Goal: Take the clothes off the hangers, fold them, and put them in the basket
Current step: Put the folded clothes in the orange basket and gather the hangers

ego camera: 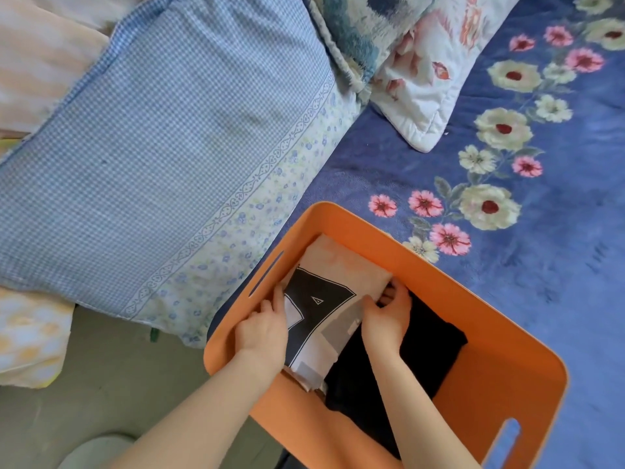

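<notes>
Your left hand (pixel 262 328) lies along the left edge of the folded shirt (pixel 324 282). Its fingers (pixel 278 297) are pressed close together, the forefinger on the cloth and the rest tucked down between the shirt and the wall. Your right hand (pixel 387 319) takes the opposite edge, and its fingers curl over the fold and pinch it.

The shirt is pale, with a big angular black print outlined in white. It sits in the left part of the orange basket (pixel 372 231). A black garment (pixel 429 343) lies flat right beside it, touching it, and past that the basket's own orange bottom shows.

The basket is smooth-walled, a rectangle with rounded corners and a slot handle cut in each short side. It stands on a plush blue blanket (pixel 527 282) patterned with cream and pink flowers.

Just left of the basket lies a large blue-checked pillow (pixel 162 147) with a flowered border. Farther off are a white quilted cushion (pixel 422 82) and a fuzzy teal one (pixel 351 28), both well apart from your hands. Grey floor (pixel 118 377) shows at lower left.
</notes>
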### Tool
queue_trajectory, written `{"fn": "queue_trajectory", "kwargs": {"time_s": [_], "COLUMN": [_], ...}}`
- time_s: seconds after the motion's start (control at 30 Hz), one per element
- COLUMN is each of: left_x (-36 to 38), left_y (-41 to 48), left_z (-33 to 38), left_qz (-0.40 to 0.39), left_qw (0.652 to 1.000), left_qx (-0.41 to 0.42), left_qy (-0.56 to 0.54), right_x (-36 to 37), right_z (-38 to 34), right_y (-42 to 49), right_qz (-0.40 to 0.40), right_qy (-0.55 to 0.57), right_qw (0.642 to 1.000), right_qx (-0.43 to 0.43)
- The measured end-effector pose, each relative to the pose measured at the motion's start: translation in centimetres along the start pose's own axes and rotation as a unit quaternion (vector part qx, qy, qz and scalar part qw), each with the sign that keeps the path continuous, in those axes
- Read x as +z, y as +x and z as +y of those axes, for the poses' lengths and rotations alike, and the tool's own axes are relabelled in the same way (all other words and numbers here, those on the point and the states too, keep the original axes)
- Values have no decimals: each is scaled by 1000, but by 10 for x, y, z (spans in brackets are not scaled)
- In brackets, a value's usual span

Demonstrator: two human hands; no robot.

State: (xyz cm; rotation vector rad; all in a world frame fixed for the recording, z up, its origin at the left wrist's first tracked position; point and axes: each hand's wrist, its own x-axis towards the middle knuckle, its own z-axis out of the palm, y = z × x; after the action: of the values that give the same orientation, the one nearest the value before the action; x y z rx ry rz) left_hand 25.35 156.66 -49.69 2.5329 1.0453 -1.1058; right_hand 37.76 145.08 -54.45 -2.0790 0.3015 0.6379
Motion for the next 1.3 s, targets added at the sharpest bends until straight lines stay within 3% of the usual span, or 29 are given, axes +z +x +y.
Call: {"fn": "queue_trajectory", "kwargs": {"time_s": [0.07,0.13,0.17,0.23,0.33,0.43,0.5,0.73,0.93,1.1,1.3], "left_x": [6,15,18,25,33,45,53,76,67,38,6], "left_y": [-8,-15,-17,-11,5,18,28,46,45,27,-54], "left_z": [8,18,22,32,42,48,45,40,42,40,83], "left_qz": [110,122,92,14,-94,-101,-122,-138,-162,-130,7], "left_qw": [990,987,991,1000,992,990,988,986,983,980,983], "left_qx": [51,84,79,10,-65,-84,-76,-63,-67,-24,51], "left_qy": [73,69,52,17,-45,-57,-54,-69,-54,-147,-175], "right_x": [-1,7,14,30,49,57,61,68,67,11,-126], "right_z": [0,5,6,8,7,9,14,25,7,-6,-11], "right_y": [-6,0,7,27,55,79,89,100,81,38,-37], "right_qz": [-4,-75,-124,-198,-230,-230,-226,-226,-284,-306,-241], "right_qy": [-164,-283,-331,-411,-492,-535,-543,-539,-561,-536,-506], "right_qw": [963,871,825,744,644,588,568,557,586,689,726], "right_qx": [-214,-395,-441,-489,-538,-562,-576,-590,-511,-379,-397]}}
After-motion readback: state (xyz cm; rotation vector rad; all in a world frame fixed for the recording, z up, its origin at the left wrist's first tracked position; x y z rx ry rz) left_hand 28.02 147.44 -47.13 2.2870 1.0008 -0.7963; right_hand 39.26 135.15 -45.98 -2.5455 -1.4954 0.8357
